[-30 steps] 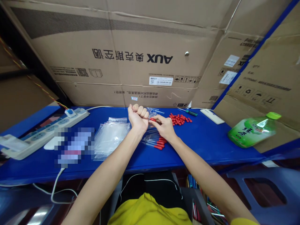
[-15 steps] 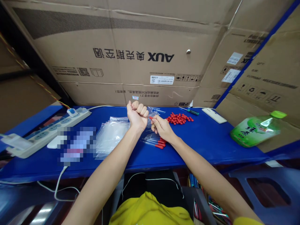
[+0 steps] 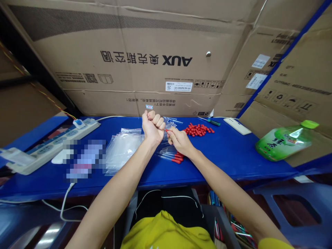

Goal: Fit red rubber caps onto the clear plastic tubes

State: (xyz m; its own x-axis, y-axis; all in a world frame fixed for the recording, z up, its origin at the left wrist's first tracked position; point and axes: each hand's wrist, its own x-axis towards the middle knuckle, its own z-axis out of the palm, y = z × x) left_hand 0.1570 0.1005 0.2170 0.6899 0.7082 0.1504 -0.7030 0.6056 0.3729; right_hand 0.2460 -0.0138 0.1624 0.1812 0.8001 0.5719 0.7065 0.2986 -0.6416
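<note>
My left hand (image 3: 153, 127) is raised over the blue table in a closed fist, palm side toward me. Against its lower right edge, my right hand (image 3: 180, 140) pinches a small red rubber bulb (image 3: 166, 130) between thumb and finger. This bulb reaches into the left fist, which hides the rest of the dropper. Beneath the hands lie several clear droppers (image 3: 168, 153) with red bulbs, pointing left. A heap of loose red rubber bulbs (image 3: 198, 129) sits just beyond the right hand. Behind the fist are thin clear tubes (image 3: 173, 121), partly covered.
Clear zip bags (image 3: 123, 150) are stacked left of the hands. Farther left are a blurred phone (image 3: 86, 159) and a power strip (image 3: 54, 145). A green screwdriver (image 3: 213, 121), a white phone-like slab (image 3: 237, 126) and a green bottle (image 3: 284, 141) are on the right. Cardboard (image 3: 140, 34) stands behind.
Both hands keep the same grip and have barely moved. The view has shifted slightly.
</note>
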